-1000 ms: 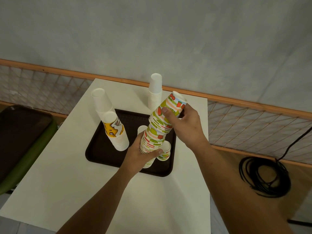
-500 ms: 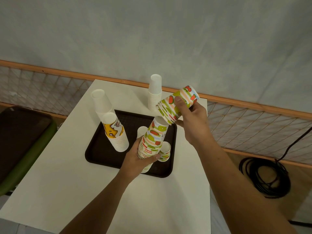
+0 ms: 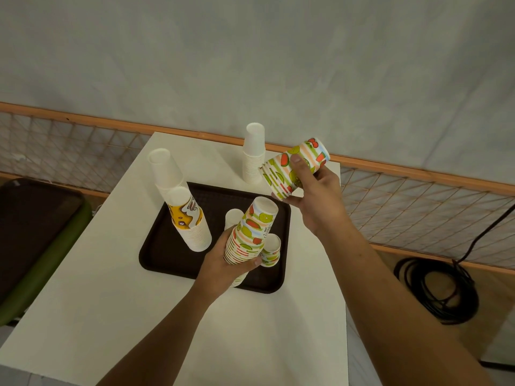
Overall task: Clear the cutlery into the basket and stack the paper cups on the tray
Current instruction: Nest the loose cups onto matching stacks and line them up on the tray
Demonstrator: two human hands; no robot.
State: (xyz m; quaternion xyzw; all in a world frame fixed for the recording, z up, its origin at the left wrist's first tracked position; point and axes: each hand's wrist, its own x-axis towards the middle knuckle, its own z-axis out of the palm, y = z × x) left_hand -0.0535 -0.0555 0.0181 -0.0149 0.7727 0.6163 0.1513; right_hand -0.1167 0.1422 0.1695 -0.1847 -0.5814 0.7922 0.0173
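Split-off cups (image 3: 280, 162) farther off in right hand (image 3: 317, 196) grip, left hand (image 3: 220, 264) curled round stack (image 3: 250, 232)

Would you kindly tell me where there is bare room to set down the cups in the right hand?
The tray is bare at its near-left corner, between the yellow stack and the left hand. The white table is bare in front of the tray. The tray's right half is crowded with fruit-print stacks.

view: head, single | from: above the near edge of the tabletop (image 3: 111, 302) | faces: forward and down toward the far wall (image 3: 250, 51) | range: close, arm's reach
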